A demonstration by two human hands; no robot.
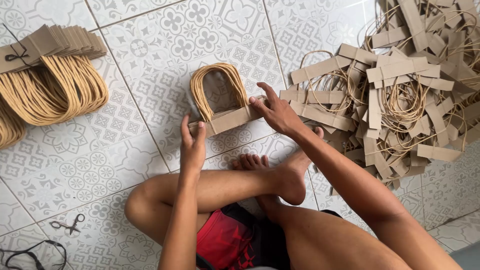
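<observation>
A small stack of brown paper-bag handles (220, 100), cardboard strips with looped tan cord, stands on the patterned tile floor in front of my crossed legs. My left hand (192, 145) presses the stack's left end, thumb and fingers on the cardboard strip. My right hand (276, 113) grips the stack's right end, fingers spread over the strip's top. The cord loops arch away from me above the strip.
A big loose pile of handles (405, 80) lies at the right. A tied bundle of handles (50, 75) lies at the upper left. Small scissors (70, 224) and a black cord (35, 252) lie at the lower left. My bare feet (280, 175) rest below the stack.
</observation>
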